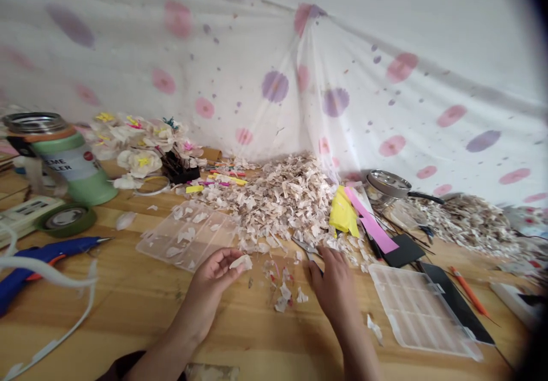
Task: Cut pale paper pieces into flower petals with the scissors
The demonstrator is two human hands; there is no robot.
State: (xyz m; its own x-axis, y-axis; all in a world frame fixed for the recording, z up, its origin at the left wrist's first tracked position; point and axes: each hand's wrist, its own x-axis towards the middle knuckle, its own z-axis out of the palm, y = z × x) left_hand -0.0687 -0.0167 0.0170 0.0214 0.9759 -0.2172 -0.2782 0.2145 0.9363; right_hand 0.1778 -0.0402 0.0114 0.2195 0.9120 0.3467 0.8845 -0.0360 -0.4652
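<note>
My left hand [218,271] pinches a thin white petal-like flake [242,262] between thumb and fingers, just above the table. To its right, my right hand [336,275] reaches over a pair of scissors [306,246]. The metal blades point away to the upper left and a bit of dark blue handle shows by the thumb; the fingers close over the rest. Between the hands lie small flake scraps [282,298] with reddish bits. Behind them rises a large heap of whitish-brown flakes [286,195].
At left are a blue glue gun [51,255], green tape roll [64,219], green jar [79,167], power strip [28,212] and handmade flowers [141,161]. A clear box lid [162,249] lies mid-left. Right are a compartment box [419,309], yellow paper [343,214], pink strip [372,224] and orange pen [468,291].
</note>
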